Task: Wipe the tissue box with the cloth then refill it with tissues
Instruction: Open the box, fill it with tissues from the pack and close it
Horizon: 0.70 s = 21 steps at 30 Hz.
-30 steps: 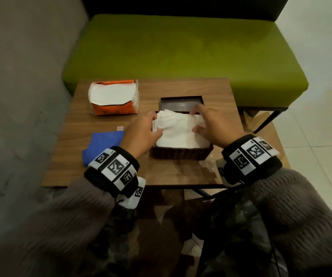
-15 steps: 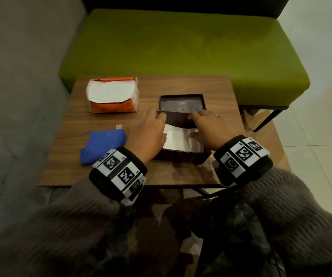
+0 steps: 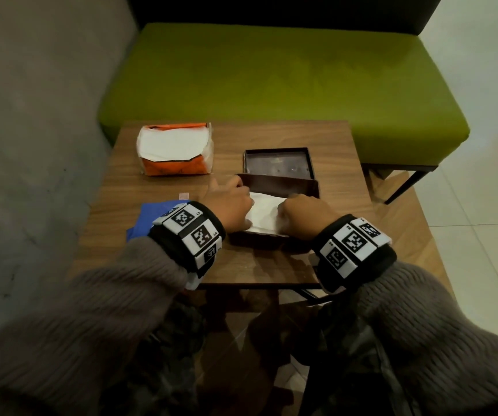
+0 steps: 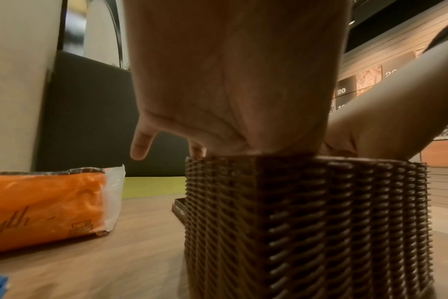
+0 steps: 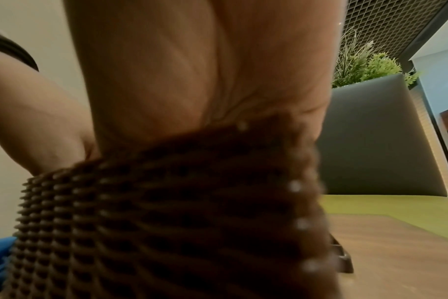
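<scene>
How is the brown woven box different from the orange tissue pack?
The woven box is dark brown and stiff; the orange tissue pack is soft, crinkly plastic. Both hands, left hand and right hand, reach into the box; nobody touches the pack. Both sit on the wooden table and show white tissues on top.

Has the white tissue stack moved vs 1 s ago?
Yes. The tissue stack has gone down: it bulged above the woven tissue box's rim, and now sits inside, below the far wall, under both hands.
</scene>
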### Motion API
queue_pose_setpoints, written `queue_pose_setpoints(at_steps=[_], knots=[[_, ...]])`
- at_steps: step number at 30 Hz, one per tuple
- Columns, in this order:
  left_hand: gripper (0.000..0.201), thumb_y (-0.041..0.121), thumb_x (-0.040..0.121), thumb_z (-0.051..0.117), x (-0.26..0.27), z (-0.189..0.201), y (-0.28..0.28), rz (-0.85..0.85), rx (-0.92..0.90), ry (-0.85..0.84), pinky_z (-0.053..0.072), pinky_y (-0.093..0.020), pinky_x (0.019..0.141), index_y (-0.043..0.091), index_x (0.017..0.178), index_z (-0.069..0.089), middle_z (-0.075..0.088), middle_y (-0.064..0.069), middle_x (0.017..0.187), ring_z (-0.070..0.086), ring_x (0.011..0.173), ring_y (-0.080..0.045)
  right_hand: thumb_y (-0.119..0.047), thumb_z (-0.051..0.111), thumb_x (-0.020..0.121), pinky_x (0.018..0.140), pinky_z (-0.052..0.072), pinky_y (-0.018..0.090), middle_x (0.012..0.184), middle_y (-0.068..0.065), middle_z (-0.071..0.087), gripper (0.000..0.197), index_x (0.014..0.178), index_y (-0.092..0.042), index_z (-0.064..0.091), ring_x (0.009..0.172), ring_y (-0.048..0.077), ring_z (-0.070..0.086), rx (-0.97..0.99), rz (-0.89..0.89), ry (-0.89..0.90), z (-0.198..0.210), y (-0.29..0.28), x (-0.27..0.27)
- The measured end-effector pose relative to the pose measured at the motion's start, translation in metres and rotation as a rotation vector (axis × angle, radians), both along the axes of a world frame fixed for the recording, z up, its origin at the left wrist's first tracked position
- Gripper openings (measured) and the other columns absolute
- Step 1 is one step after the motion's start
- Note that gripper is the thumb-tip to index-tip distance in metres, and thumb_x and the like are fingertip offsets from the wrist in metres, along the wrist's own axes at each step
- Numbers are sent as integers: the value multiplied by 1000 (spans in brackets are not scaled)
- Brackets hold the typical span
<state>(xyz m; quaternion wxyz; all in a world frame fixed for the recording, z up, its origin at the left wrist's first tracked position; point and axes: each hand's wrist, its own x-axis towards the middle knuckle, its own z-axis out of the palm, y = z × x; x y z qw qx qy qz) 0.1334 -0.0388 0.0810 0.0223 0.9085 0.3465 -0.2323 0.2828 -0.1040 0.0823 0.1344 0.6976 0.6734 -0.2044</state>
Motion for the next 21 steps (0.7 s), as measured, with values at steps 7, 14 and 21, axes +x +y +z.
queue_pose_setpoints(at_steps=[7, 14, 21], knots=[[20, 29, 90, 54, -39, 36, 27, 196, 40, -607, 38, -43, 94, 25, 107, 65, 61, 5, 115, 46, 113, -20, -44, 54, 95, 93, 49, 39, 136, 3, 52, 44, 134, -22, 53, 118, 24, 56, 146, -18, 210, 23, -21, -8], [12, 15, 85, 63, -107, 29, 130, 399, 136, -556, 50, -41, 81, 16, 95, 69, 69, -7, 100, 63, 90, -25, -44, 54, 95, 93, 46, 39, 129, 0, 52, 43, 133, -24, 52, 119, 21, 49, 252, 77, 412, 34, -44, -72], [36, 18, 80, 72, -101, 3, 154, 327, -46, -423, 39, -27, 88, 9, 115, 64, 63, -7, 118, 59, 103, -23, -19, 57, 93, 90, 50, 35, 131, -1, 51, 42, 134, -24, 49, 112, 20, 55, 388, -101, 429, 5, -39, -93]])
